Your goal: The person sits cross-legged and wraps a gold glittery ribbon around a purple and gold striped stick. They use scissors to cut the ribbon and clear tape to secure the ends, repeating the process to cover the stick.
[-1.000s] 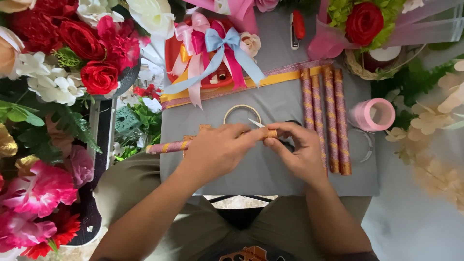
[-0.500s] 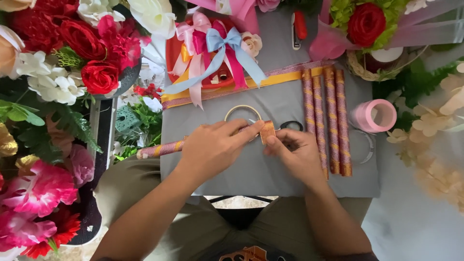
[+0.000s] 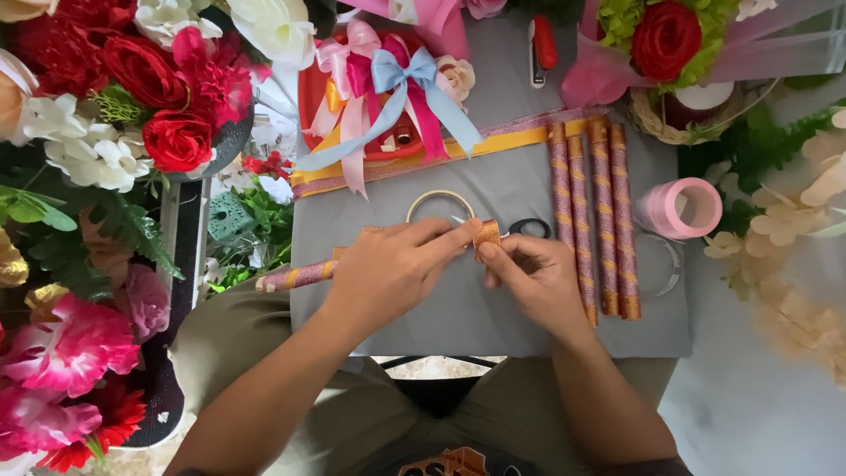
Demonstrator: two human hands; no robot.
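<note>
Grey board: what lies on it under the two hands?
On the grey board, a ribbon-wrapped stick runs beneath the left hand; scissors peek past the right hand. Their blades are covered.

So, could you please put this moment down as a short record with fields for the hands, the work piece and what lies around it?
left hand: left hand grips a long stick wrapped in glittery pink and gold ribbon
right hand: right hand pinches the stick's copper ribbon end
surface: grey cloth
right of hands: four finished wrapped sticks, pink ribbon roll
behind hands: black-handled scissors, thin hoop
far edge: pink and blue bows
left side: red and white flowers
</note>
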